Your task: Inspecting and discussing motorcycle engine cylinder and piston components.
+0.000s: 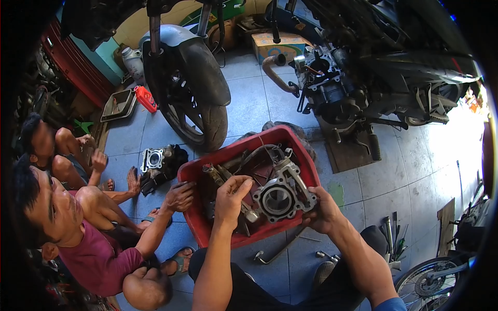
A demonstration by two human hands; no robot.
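Observation:
A metal engine cylinder block (298, 182) with a round bore is tilted up over the red plastic tub (189, 220). My right hand (324, 211) has its fingers closed round the block's right side, at the tub's right rim. Above the tub, left of the block, my left hand (232, 201) is closed, thumb pressed toward the curled fingers; whatever it may hold is hidden. A metal rod-like part with a rounded end (251, 214) lies beside it. More metal parts and a dark hose or cable (254, 153) lie in the tub.
A co-worker's hand (180, 196) rests on the tub's left rim; another person sits behind. Left of the tub lies another engine part (154, 159). A motorbike wheel (211, 124) and an opened engine (329, 78) stand beyond. Hand tools (395, 236) lie right.

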